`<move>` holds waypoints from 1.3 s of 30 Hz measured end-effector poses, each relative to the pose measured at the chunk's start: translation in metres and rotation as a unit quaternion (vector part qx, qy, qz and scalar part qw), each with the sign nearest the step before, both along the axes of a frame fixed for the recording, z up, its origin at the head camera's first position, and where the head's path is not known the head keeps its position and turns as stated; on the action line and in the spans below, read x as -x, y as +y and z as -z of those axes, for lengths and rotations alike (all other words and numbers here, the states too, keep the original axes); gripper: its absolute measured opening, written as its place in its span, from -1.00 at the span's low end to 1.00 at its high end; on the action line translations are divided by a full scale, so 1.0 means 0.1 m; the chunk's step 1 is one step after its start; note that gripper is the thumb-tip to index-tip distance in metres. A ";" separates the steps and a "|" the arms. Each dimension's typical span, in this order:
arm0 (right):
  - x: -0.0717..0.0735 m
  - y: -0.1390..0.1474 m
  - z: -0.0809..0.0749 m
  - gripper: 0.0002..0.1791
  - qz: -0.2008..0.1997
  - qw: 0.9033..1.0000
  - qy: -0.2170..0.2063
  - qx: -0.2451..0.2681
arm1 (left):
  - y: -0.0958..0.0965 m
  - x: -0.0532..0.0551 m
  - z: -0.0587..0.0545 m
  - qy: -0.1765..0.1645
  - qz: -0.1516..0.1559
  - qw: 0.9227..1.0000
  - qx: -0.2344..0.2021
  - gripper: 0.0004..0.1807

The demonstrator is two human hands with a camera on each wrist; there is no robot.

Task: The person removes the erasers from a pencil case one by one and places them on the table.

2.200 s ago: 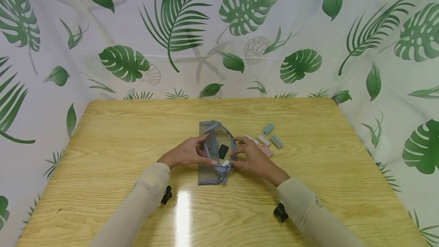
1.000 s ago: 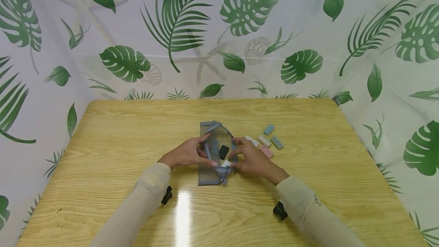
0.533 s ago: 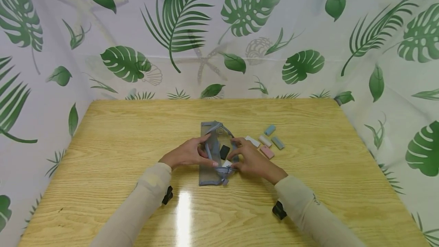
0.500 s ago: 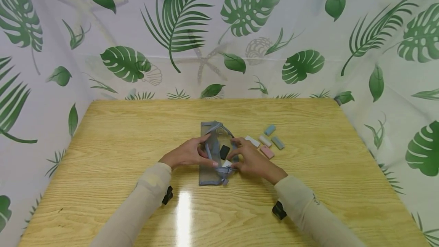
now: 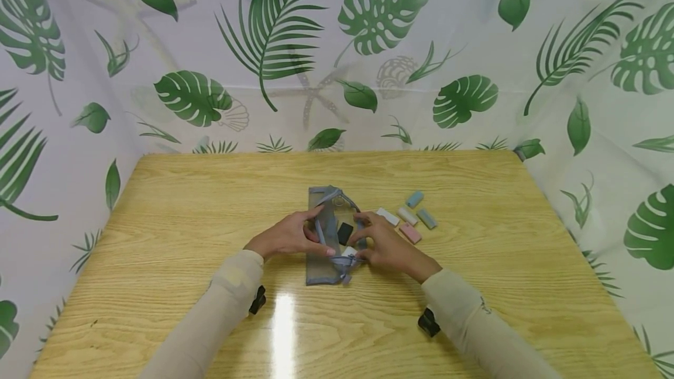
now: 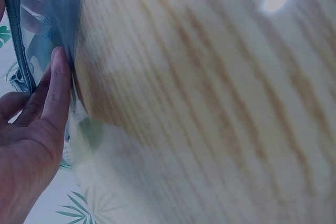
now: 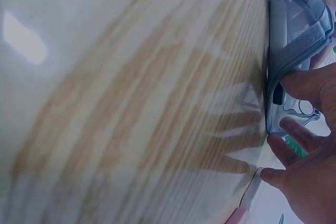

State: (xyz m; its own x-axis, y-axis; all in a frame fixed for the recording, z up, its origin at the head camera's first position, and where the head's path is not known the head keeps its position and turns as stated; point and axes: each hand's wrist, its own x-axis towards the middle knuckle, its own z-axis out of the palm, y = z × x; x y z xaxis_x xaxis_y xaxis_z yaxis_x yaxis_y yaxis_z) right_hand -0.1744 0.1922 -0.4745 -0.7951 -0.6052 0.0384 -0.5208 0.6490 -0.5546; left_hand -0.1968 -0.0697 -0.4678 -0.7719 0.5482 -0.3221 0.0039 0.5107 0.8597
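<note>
A grey-blue see-through mesh pouch (image 5: 319, 274) lies on the table, its zipped mouth spread wide. My left hand (image 5: 286, 234) holds the left side of the mouth, thumb at the near end and forefinger farther back. On the opposite side my right hand (image 5: 389, 244) grips the rim, fingers spread along it. Inside the pouch are a small black block (image 5: 344, 233) and a white block (image 5: 349, 251), partly hidden by the near rim. The right wrist view shows my thumb over the pouch's edge (image 7: 302, 51); the left wrist view shows a finger against the mesh (image 6: 65, 9).
Just right of the right hand lie several small blocks: white (image 5: 388, 217), cream (image 5: 407, 216), pink (image 5: 410, 233), blue (image 5: 415, 199) and grey-green (image 5: 426, 219). A leaf-printed cloth (image 5: 284, 116) stands behind the wooden table (image 5: 200, 192).
My right wrist has shifted slightly left, showing more of the white block beside it. The left hand and the pouch stay as they were.
</note>
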 end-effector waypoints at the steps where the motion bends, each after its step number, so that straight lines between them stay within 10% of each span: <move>1: 0.00 0.00 0.00 -0.81 0.000 1.000 0.000 -0.001 | 0.00 0.00 0.00 0.000 0.000 1.000 -0.001 0.22; 39: 0.00 0.13 -0.06 -0.78 -0.005 0.999 -0.002 0.046 | 0.00 0.00 -0.01 -0.004 0.002 1.000 -0.016 0.24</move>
